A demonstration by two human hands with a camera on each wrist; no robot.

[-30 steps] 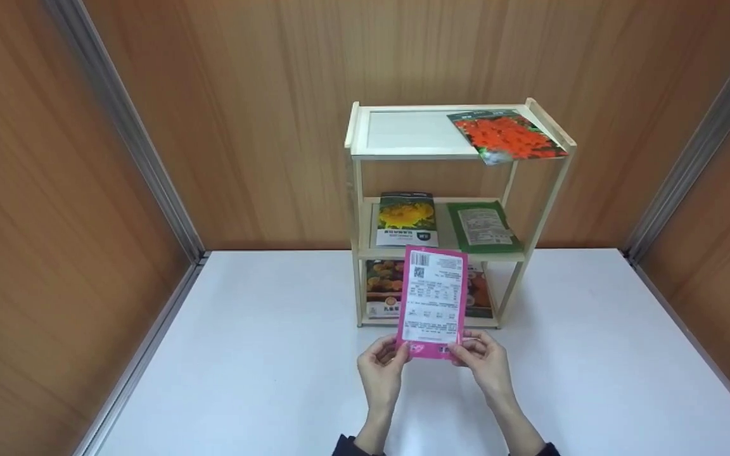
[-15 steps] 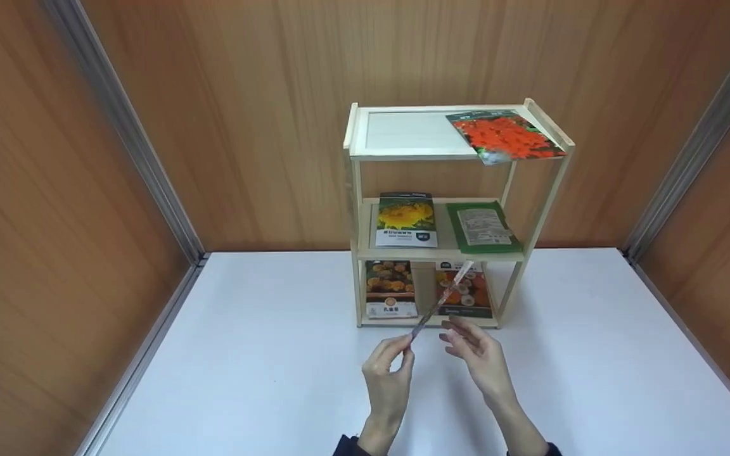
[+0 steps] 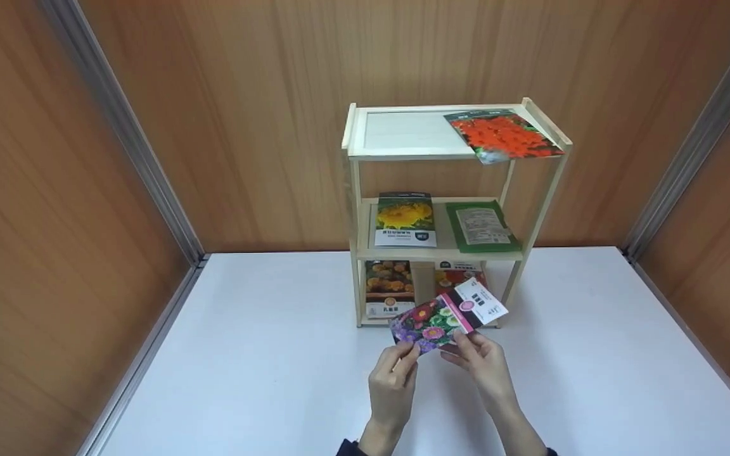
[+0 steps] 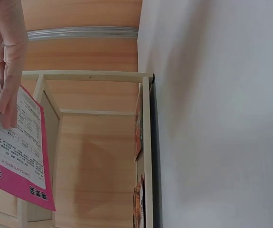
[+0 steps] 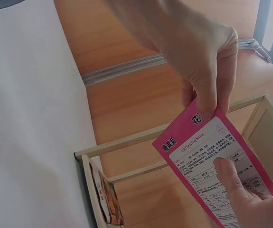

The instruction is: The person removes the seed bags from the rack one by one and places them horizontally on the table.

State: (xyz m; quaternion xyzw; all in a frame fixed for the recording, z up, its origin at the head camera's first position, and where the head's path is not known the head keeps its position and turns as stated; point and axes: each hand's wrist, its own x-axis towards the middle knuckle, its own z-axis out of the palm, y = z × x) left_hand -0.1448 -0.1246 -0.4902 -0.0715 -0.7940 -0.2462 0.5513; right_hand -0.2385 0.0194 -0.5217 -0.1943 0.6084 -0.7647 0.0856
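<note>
A seed packet [image 3: 444, 316] with daisy-like flowers on its front tilts above the table before the rack. My left hand [image 3: 392, 383] pinches its lower left corner. My right hand [image 3: 482, 367] has its thumb over the lower right edge and its fingers behind. In the right wrist view, the pink back of the packet [image 5: 193, 156] carries a white printed label, with a right fingertip on it. The left wrist view shows the right hand [image 4: 10, 66] with straight fingers across the label.
A three-tier wooden rack [image 3: 416, 254] stands behind the hands. A red-flower packet [image 3: 504, 134] overhangs its top shelf. Yellow-flower [image 3: 405, 218] and green [image 3: 483, 226] packets lie on the middle shelf. Orange-flower [image 3: 390, 288] and partly covered red [image 3: 457, 275] packets are on the bottom.
The packet has been flipped from its printed back to its flowered front and now lies slanted. My right hand came off it midway and is at its lower edge again.
</note>
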